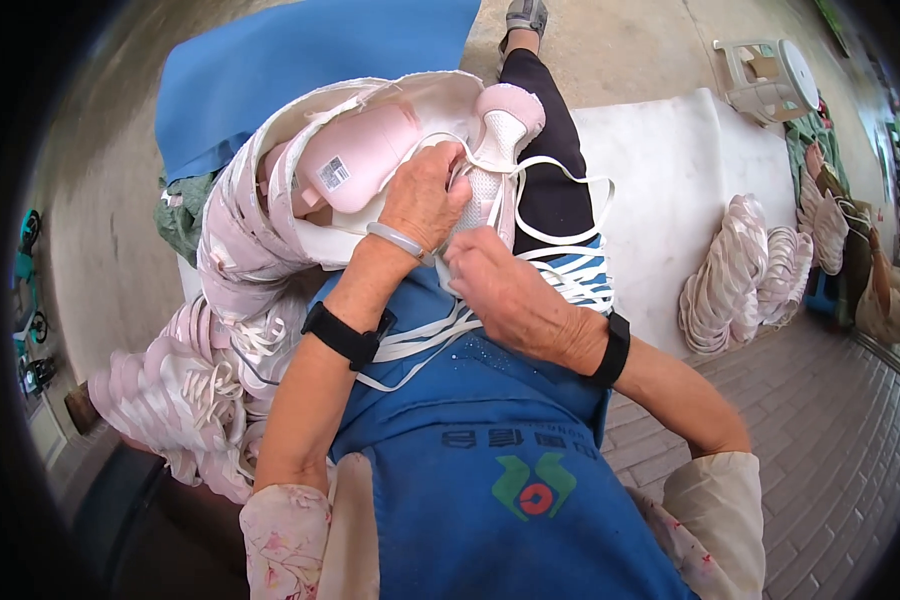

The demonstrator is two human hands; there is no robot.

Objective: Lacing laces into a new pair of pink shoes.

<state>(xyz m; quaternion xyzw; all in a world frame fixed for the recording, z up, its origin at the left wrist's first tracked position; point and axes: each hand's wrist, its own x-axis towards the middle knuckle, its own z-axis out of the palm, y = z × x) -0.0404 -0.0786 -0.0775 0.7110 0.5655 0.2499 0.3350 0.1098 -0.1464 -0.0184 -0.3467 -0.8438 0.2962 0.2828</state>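
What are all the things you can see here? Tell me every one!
shoe upper: one, white and pink, on the lap, both hands on it
laces: a bundle, white, across the apron
pink form: one, left of the shoe upper
stacked uppers: a long curved row, pink and white, at left
more stacks: several, on the white sheet at right
blue mat: one, top
stool: one, pale plastic, tipped over, top right
apron: one, blue
left hand: on the shoe upper
right hand: on the shoe upper

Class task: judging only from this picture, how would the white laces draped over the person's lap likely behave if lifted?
The white laces probably flop, since they sag in loose loops over the blue apron. They look thin and flat, so likely light. Overlapping strands may tangle.
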